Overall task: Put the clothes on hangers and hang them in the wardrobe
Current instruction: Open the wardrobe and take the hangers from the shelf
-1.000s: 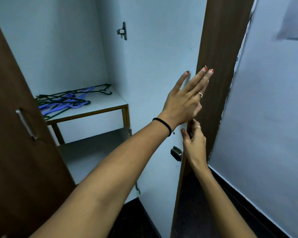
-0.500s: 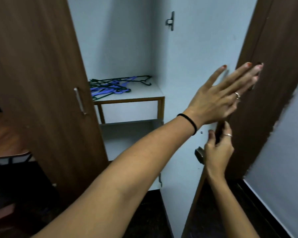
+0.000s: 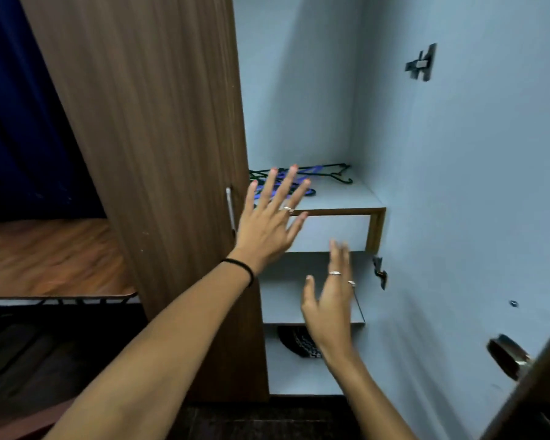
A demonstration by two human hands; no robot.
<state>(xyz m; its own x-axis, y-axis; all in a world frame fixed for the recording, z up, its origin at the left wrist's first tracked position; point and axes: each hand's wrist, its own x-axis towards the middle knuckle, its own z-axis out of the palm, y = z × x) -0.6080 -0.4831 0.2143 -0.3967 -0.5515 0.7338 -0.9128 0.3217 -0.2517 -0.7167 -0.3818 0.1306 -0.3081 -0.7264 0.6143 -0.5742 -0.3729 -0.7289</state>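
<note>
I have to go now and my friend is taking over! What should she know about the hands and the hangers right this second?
Left hand: open, fingers spread, holding nothing, raised in front of the shelf.
Right hand: open, empty, lower down and blurred.
Hangers: a green and blue pile lying flat on the shelf inside the wardrobe, partly behind the left hand.
Right door is open; the left door covers its side.
No clothes are in view, and no rail shows.
Done: wardrobe opened.
Left: take a hanger, fetch the clothes, put them on hangers and hang them up.
</note>
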